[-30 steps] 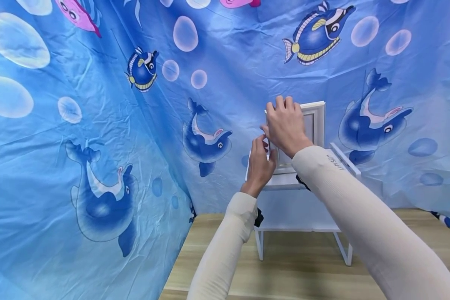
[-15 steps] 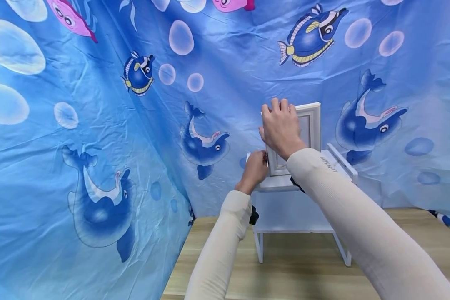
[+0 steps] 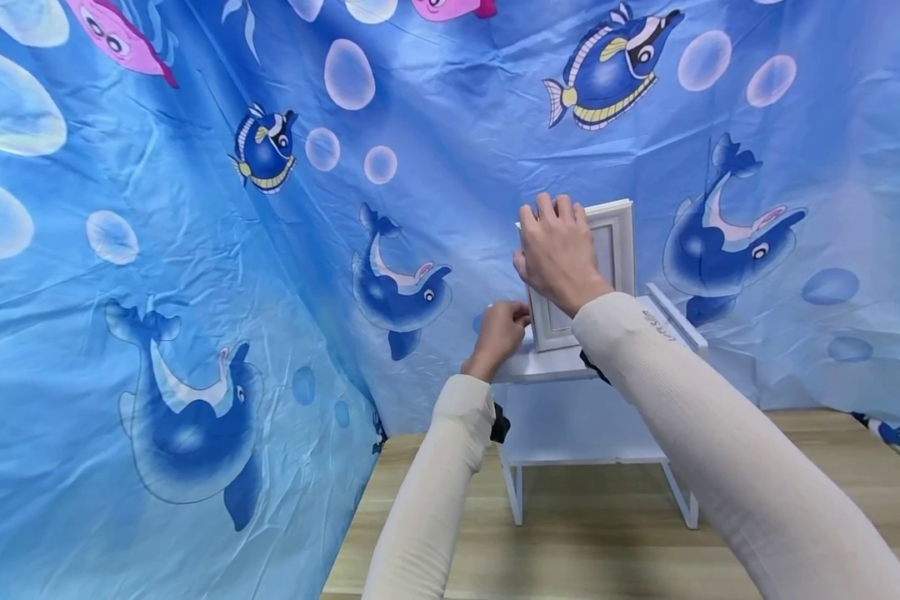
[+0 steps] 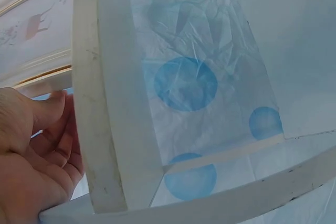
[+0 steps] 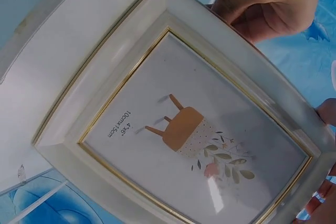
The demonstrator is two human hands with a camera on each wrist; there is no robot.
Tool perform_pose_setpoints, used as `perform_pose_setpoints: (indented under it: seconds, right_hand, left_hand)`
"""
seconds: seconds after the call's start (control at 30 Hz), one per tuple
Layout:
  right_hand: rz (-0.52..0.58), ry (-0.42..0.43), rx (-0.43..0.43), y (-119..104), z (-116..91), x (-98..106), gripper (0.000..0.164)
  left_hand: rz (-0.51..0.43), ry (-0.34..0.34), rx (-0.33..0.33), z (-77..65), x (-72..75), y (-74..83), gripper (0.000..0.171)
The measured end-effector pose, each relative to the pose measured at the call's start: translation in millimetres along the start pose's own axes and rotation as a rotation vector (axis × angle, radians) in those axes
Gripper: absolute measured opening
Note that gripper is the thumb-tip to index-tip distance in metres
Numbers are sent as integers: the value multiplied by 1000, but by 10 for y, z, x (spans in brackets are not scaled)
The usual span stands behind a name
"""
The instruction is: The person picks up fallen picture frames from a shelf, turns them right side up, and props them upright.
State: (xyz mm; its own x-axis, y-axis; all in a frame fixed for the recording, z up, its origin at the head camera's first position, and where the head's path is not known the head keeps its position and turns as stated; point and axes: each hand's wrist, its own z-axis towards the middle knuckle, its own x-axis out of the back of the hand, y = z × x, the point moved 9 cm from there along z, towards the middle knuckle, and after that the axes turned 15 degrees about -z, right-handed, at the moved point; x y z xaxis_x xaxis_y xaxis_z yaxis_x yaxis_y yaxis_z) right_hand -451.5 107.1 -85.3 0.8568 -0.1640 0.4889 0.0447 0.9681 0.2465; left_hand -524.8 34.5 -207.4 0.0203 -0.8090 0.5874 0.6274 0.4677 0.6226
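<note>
A white photo frame (image 3: 621, 250) with a gold inner line stands tilted on the small white table (image 3: 525, 367). Its insert (image 5: 210, 140) shows a brown stool with flowers and the print "10cmx15cm". My right hand (image 3: 561, 254) grips the frame's top left part, fingers over the upper edge. At the frame's lower left side is my left hand (image 3: 499, 335), its thumb and fingers bent close together by the back edge. The left wrist view hides its fingertips (image 4: 65, 124) partly behind a white panel (image 4: 100, 103); I cannot tell whether they pinch the frame.
A raised white rail (image 3: 675, 317) runs along the table's right side. Under the tabletop is a lower shelf (image 3: 592, 458) on white metal legs (image 3: 517, 496). The table stands on a wooden surface (image 3: 420, 500). Blue sea-print curtain (image 3: 450, 150) hangs close behind and at the left.
My left hand has come down from the frame's left side to its lower left corner. The right hand keeps its hold at the top, and the head view has shifted slightly.
</note>
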Motion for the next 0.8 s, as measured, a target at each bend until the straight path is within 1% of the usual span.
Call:
perform_pose_setpoints:
  seconds: [0.1,0.2,0.4,0.8]
  right_hand:
    - [19,3,13,19,2,8,48]
    - [46,-12,26,36,-2,3,50]
    - [72,-54,42,60,-4,-11,54]
    - [100,-60,38,94,-19,-8,51]
  left_hand:
    - [9,-3,-9,0,-5,15,20]
    - [15,-8,-14,2,-15,19,20]
    - [-21,-21,-9,2,-36,18,21]
    - [-47,-30,-6,-13,-65,53,24]
